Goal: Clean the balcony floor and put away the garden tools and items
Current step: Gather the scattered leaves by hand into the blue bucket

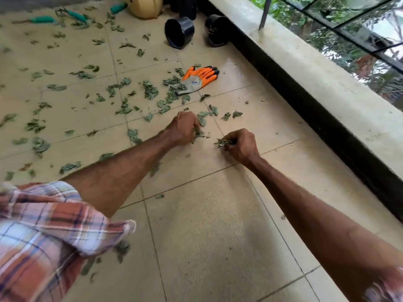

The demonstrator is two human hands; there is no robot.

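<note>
Dry green leaves [150, 90] lie scattered over the beige tiled balcony floor [207, 225]. My left hand [184, 127] is down on the tiles with its fingers curled round a small clump of leaves. My right hand [241, 146], a little to the right and nearer, grips a bunch of leaves [222, 142] that sticks out to its left. An orange and grey garden glove [197, 78] lies flat beyond both hands. Green-handled tools [42, 19] lie at the far left among leaves.
Two black plastic pots [179, 32] lie tipped on their sides at the back, next to a tan container [145, 6]. A concrete ledge [305, 68] with a dark base and railing runs along the right side. Tiles close to me carry few leaves.
</note>
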